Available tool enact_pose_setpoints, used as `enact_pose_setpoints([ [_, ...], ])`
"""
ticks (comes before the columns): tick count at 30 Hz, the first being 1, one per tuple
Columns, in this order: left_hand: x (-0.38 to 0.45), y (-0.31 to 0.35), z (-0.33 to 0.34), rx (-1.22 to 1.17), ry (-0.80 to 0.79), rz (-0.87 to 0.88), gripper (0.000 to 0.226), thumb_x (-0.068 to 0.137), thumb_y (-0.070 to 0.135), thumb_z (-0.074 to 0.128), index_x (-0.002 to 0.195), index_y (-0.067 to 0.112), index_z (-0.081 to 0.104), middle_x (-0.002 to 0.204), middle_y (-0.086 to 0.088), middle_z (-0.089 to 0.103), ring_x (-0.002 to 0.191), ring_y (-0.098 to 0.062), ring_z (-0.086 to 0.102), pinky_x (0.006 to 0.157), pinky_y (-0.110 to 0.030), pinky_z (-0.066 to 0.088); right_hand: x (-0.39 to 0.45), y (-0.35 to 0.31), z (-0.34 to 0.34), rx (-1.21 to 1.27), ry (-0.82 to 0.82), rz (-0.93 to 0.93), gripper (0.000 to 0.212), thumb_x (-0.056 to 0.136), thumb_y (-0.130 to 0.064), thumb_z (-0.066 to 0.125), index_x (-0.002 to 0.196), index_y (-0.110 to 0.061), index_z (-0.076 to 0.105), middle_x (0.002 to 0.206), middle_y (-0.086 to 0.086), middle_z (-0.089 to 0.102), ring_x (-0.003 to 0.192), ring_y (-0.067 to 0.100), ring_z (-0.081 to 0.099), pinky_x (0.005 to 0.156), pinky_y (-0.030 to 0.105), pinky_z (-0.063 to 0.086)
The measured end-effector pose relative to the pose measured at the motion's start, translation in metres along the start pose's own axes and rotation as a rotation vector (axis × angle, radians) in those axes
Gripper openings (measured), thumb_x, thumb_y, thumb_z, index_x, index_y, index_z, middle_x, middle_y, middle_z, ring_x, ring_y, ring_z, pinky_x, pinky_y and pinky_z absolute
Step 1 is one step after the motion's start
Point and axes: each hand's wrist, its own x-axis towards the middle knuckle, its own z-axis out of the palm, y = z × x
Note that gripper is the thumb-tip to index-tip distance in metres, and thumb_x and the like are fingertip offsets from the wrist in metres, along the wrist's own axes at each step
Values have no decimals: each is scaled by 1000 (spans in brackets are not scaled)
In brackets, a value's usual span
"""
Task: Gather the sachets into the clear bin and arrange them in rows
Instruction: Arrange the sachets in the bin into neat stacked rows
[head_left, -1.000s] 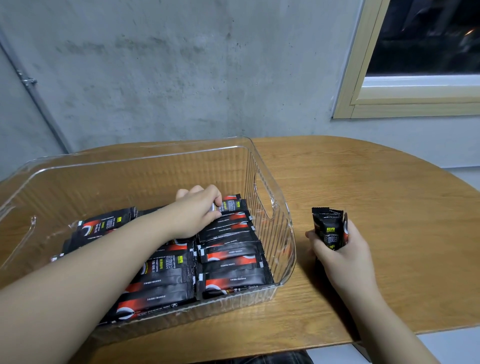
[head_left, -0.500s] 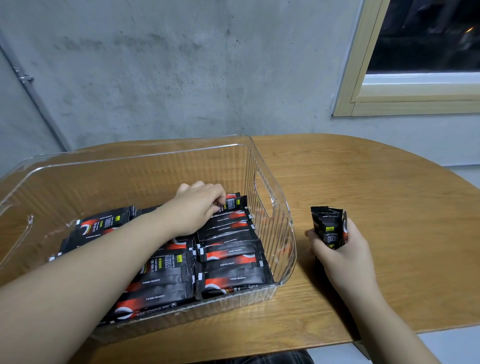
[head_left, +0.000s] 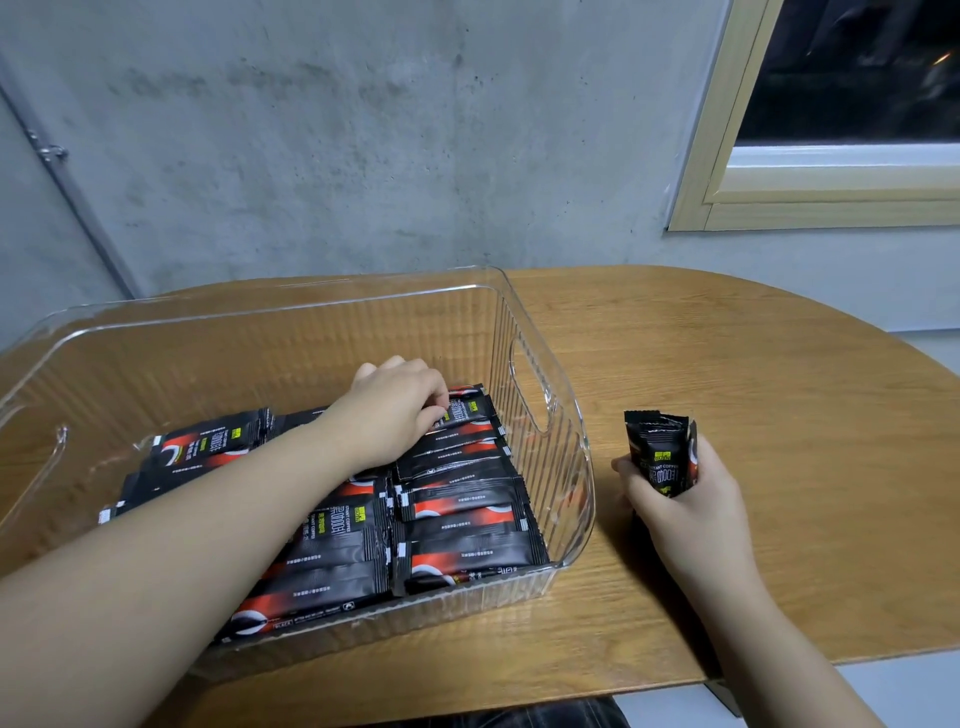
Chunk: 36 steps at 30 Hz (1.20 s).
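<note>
My left fingertips (head_left: 439, 410) are curled down onto the far sachet (head_left: 470, 408) at the back of the right-hand row, pinching its near edge so I can nudge it square with the ones below it. That's the whole reason my left hand (head_left: 392, 415) is reaching so deep into the clear bin (head_left: 524, 332): the rows fill from the near wall toward the far one, so the newest piece always lands at the back.

My right hand (head_left: 680, 499) sits outside the bin on the table (head_left: 779, 415), fingers wrapped tight around a small upright bundle of sachets (head_left: 660, 452) (three or so, hard to count since they overlap). I hold them standing up like that so the left hand can come over and peel one off the top without fumbling. It's basically my feeder hand.

Inside the bin, the laid sachets (head_left: 467, 519) lie flat in overlapping rows: a tidy one along the right wall, a middle one partly hidden under my forearm, and a looser bunch at the left (head_left: 208, 447) that looks a bit skewed. The far part of the bin floor shows bare, so there's room for what's left in my right hand.

I'd say I'm well past halfway. Nothing loose is lying on the table that I can see, so it's this bundle and then probably straightening that left side.
</note>
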Motion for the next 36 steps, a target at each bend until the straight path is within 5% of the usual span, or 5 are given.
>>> enact_pose_setpoints([
  [17,-3,-2,0,204,-4,207,34,97,43,42,128,37,55,125,16,50,117,-8,40,95,-28,26,0,3,0,0,6,4,18,77,-6,72,85,-14,59,77,-5,64,70,-1,55,63,9,39],
  [36,1,9,-5,140,59,134,21,93,43,51,103,29,64,102,13,62,101,-11,49,94,-29,35,-3,-7,-1,-2,13,16,26,78,-3,72,82,-21,54,74,-8,61,64,-9,52,61,6,38],
])
